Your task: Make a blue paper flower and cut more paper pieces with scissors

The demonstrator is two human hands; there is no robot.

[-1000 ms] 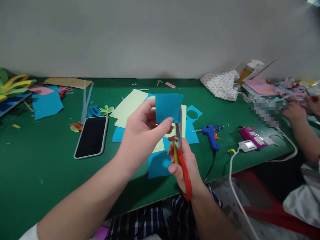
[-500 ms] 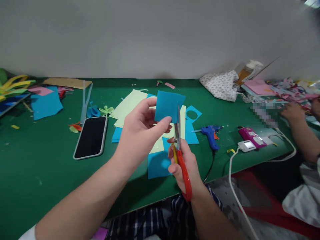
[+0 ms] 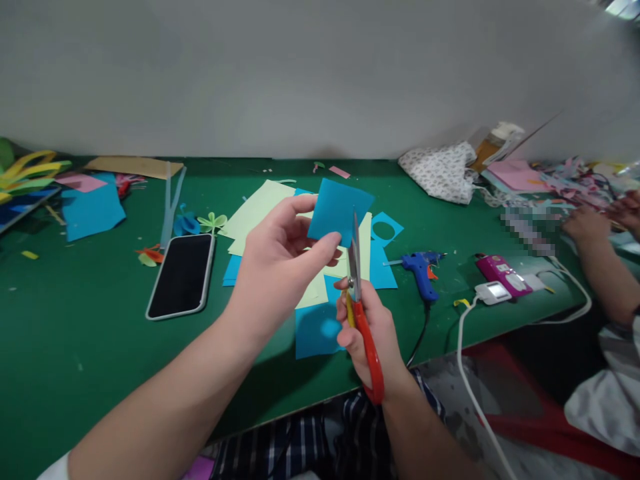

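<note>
Between the thumb and fingers of my left hand (image 3: 285, 260) is a small blue piece of paper (image 3: 337, 208), held up above the table. My right hand (image 3: 373, 327) grips scissors (image 3: 367, 347) with red handles, their blades pointing up along the paper's right side. The blades overlap the paper's edge; whether they are biting into it I cannot tell. Below lie pale green sheets (image 3: 257, 210) and blue sheets (image 3: 315, 333), partly hidden by my hands. A blue scrap with a round hole (image 3: 395, 223) lies just to the right.
A phone (image 3: 181, 277) and paper flowers (image 3: 213, 222) lie to the left. On the right are a blue glue gun (image 3: 421, 270), a patterned cloth (image 3: 440, 172) and a white cable (image 3: 463, 360). Another person's hand (image 3: 587, 227) is at the far right, near paper strips.
The blue paper has tilted clockwise in my left hand, its upper edge shifting slightly right. The scissors have barely moved.
</note>
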